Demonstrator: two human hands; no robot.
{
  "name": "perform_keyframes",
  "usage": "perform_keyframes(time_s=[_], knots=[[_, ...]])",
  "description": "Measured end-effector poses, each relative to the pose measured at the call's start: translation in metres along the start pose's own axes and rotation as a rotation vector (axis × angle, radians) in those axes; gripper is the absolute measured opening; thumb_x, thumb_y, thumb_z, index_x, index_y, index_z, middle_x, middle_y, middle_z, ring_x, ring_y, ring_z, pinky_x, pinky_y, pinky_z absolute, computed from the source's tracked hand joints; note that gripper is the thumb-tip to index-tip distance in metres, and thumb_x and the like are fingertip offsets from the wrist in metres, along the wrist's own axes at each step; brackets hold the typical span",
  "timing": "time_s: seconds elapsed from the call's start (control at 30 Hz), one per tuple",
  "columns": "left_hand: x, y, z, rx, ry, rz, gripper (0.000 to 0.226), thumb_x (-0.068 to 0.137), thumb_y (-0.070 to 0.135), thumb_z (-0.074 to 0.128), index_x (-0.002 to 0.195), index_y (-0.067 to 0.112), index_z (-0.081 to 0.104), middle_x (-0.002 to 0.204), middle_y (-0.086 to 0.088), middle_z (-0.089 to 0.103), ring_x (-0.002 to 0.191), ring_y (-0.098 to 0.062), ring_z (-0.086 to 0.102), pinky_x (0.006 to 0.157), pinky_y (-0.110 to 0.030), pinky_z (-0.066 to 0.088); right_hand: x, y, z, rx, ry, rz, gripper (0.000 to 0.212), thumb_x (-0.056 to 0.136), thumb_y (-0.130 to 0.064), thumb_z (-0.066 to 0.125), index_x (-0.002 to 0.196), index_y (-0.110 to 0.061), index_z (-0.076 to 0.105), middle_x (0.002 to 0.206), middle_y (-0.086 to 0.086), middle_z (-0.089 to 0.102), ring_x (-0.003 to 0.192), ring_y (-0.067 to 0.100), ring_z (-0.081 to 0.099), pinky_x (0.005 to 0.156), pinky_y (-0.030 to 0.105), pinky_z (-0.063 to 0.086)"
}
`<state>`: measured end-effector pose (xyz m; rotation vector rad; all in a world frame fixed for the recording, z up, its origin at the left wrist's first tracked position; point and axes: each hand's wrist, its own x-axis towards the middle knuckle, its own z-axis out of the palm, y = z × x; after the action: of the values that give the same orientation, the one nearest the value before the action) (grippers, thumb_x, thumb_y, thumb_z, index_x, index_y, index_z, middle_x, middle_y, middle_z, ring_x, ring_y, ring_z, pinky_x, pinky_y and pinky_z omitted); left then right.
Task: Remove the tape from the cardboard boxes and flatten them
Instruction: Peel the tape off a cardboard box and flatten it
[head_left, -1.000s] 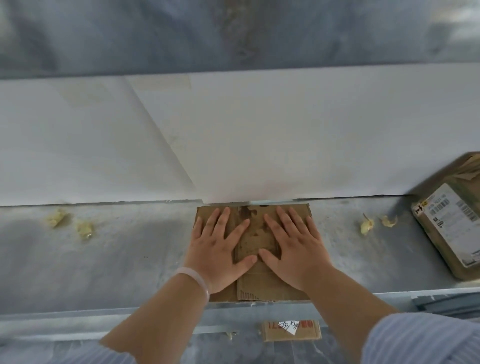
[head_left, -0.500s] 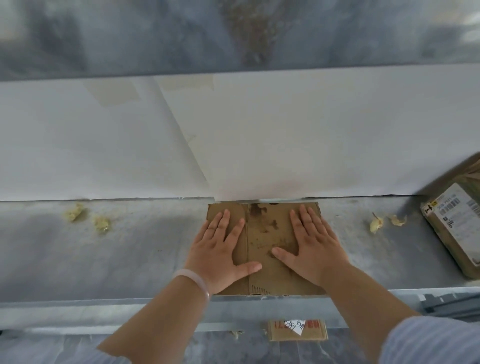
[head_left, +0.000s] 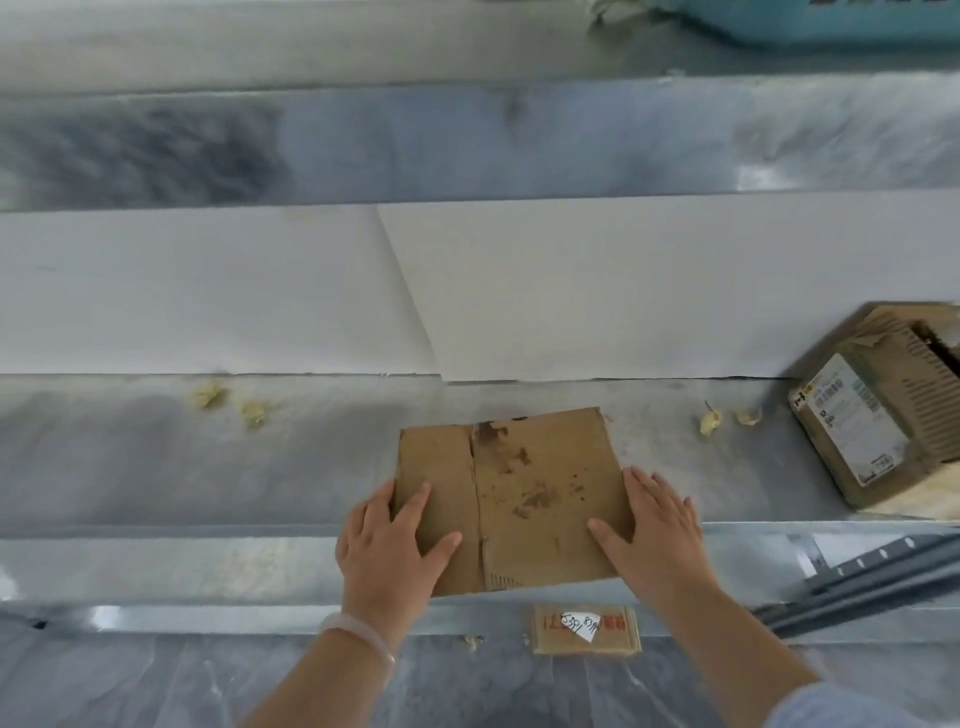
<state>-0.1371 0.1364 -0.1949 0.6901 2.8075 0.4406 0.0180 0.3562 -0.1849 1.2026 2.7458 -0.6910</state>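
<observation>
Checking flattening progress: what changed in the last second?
Both hands slid outward on the flattened brown cardboard sheet: left hand to its left edge, right hand to its right. The sheet shifted from the wall toward the person. Labelled brown box and yellowish scraps stayed put.

Left hand (head_left: 387, 545) and right hand (head_left: 660, 535) rest on the flattened cardboard box (head_left: 519, 493); labelled box (head_left: 883, 415) far right.

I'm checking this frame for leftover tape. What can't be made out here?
Head view only.
Underside of the flattened cardboard: hidden by the sheet itself.
Box at right: cut off by the frame's right edge.
Its label: print too small to read.
Blue object at top: cut off by the top edge.
</observation>
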Motion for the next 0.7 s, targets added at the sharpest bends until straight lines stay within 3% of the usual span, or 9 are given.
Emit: perform_keyframes(time_s=[0.1,0.2,0.33,0.43,0.6,0.7], knots=[[-0.025,-0.005,-0.006,-0.298,-0.027,-0.107,0.065,0.087,0.042,0.063,0.146,0.031,0.036,0.153,0.004,0.013,0.139,-0.022,0.019,0.117,-0.037,0.023,-0.02,-0.013,0.007,0.163,0.044,0.019,0.071,0.092,-0.047,0.055,0.152,-0.026,0.025,0.146,-0.005,0.043,0.137,0.017,0.033,0.119,0.042,0.024],[-0.047,-0.022,-0.019,-0.507,0.004,-0.128,0.061,0.089,0.022,0.066,0.144,0.024,0.041,0.15,0.008,0.013,0.138,-0.013,0.023,0.115,-0.03,0.026,-0.037,-0.031,0.009,0.415,0.014,0.038,0.06,0.09,-0.032,0.061,0.144,-0.037,0.036,0.126,-0.01,0.058,0.111,0.013,0.054,0.098,0.044,0.05],[-0.062,-0.059,-0.058,-0.528,0.124,-0.133,0.05,0.089,0.02,0.065,0.136,0.026,0.05,0.147,0.005,0.022,0.122,-0.005,0.031,0.107,-0.024,0.032,-0.055,-0.069,0.006,0.562,-0.05,-0.021,0.062,0.091,-0.023,0.065,0.141,-0.046,0.035,0.11,-0.019,0.056,0.098,0.006,0.057,0.086,0.033,0.053],[-0.071,-0.095,-0.091,-0.558,0.206,-0.139,0.045,0.086,0.02,0.069,0.128,0.029,0.056,0.142,0.006,0.026,0.113,-0.002,0.033,0.1,-0.018,0.033,-0.064,-0.108,0.008,0.556,-0.093,-0.099,0.062,0.09,-0.031,0.066,0.139,-0.05,0.034,0.12,-0.016,0.054,0.104,0.009,0.057,0.088,0.037,0.056],[-0.088,-0.175,-0.14,-0.536,0.211,-0.128,0.05,0.079,0.036,0.075,0.122,0.041,0.051,0.133,0.015,0.024,0.117,-0.003,0.033,0.1,-0.018,0.033,-0.079,-0.192,0.018,0.517,-0.108,-0.258,0.054,0.091,-0.034,0.065,0.136,-0.05,0.039,0.127,-0.012,0.05,0.106,0.013,0.057,0.088,0.035,0.055],[-0.095,-0.233,-0.169,-0.509,0.225,-0.162,0.059,0.077,0.039,0.077,0.128,0.038,0.048,0.139,0.011,0.022,0.12,-0.007,0.034,0.102,-0.021,0.034,-0.091,-0.256,0.035,0.481,-0.116,-0.343,0.054,0.09,-0.036,0.065,0.137,-0.049,0.04,0.124,-0.012,0.051,0.103,0.013,0.057,0.088,0.034,0.054]])
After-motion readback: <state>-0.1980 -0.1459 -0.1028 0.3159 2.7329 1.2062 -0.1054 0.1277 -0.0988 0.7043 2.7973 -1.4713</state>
